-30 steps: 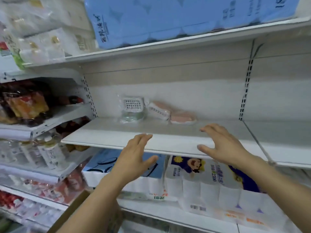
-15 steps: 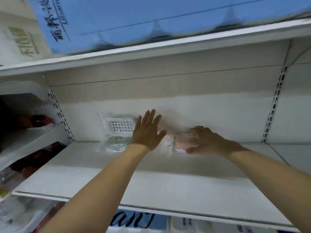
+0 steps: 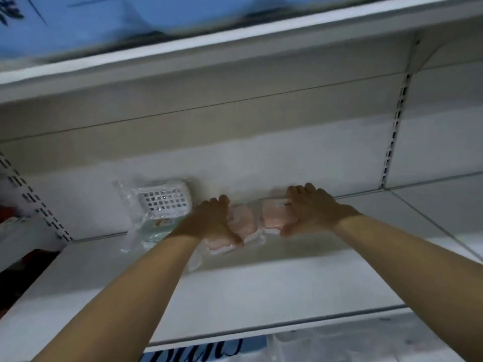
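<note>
So both arms are stretched all the way to the back of the shelf (image 3: 261, 291), just right of the frame's middle. The left hand (image 3: 211, 220) is clamped on the left pink pack (image 3: 243, 227), fingers curled over its far edge and thumb hooked under the near one. The right hand (image 3: 313, 210) has the right pink pack (image 3: 273, 218) the same way. The two packs sit side by side, nearly touching, in a row along the back wall (image 3: 287, 158), so each hand is straight behind its own pack and neither has to cross over.

My guess is the only sensible way out is straight back toward the lower edge of the frame. There's a wide stretch of bare board between the packs and the front lip, so plenty of room to slide or lift. Watch the left side though: the white basket pack (image 3: 164, 202) leans against the wall just beside the left hand, and its loose wrapper runs right up to the wrist. The upper shelf (image 3: 235, 48) hangs well above, so headroom looks fine.
</note>
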The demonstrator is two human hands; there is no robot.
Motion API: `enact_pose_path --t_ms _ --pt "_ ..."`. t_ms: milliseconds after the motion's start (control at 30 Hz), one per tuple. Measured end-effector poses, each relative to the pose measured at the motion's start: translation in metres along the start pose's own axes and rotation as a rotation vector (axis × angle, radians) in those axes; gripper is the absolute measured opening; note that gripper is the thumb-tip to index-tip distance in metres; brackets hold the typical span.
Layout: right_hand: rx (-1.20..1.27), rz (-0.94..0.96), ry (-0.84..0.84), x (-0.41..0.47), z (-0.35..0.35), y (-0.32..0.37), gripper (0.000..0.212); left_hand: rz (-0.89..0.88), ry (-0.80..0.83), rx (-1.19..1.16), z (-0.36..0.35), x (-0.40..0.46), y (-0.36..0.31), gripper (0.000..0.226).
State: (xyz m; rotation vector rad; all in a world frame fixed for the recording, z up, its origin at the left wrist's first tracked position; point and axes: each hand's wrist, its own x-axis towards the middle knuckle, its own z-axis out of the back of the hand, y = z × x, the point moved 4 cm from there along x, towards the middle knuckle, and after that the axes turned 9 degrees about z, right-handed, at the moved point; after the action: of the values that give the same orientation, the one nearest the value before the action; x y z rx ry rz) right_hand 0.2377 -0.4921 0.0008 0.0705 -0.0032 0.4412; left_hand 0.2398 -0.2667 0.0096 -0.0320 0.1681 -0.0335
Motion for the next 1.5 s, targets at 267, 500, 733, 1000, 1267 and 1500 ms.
enact_pose_path --t_ms 267,500,733,1000,1267,1500 --pt "-0.076 -0.133 0.217 -0.049 -0.008 0.013 0.083 -0.025 0.064 -0.097 -0.019 -0.046 0.010 0.072" --pt "0.118 -0.289 0.017 -0.150 0.012 -0.011 0.072 -0.187 -0.164 -0.370 -0.013 -0.116 -0.054 0.081" --pt "0.362 -0.544 -0.201 -0.302 0.009 -0.077 0.074 -0.391 -0.075 -0.619 -0.030 -0.183 -0.195 0.073" --pt "0.511 -0.799 -0.157 -0.479 -0.072 -0.188 0.081 -0.407 0.266 -0.685 -0.151 -0.243 -0.370 0.076" --pt "0.847 -1.059 -0.003 -0.589 -0.248 -0.252 0.075 -0.086 0.602 -0.577 -0.349 -0.245 -0.459 0.064" --pt "1.075 -1.262 0.128 -0.622 -0.426 -0.249 0.088 -0.094 0.707 -0.243 -0.522 -0.247 -0.472 0.092"
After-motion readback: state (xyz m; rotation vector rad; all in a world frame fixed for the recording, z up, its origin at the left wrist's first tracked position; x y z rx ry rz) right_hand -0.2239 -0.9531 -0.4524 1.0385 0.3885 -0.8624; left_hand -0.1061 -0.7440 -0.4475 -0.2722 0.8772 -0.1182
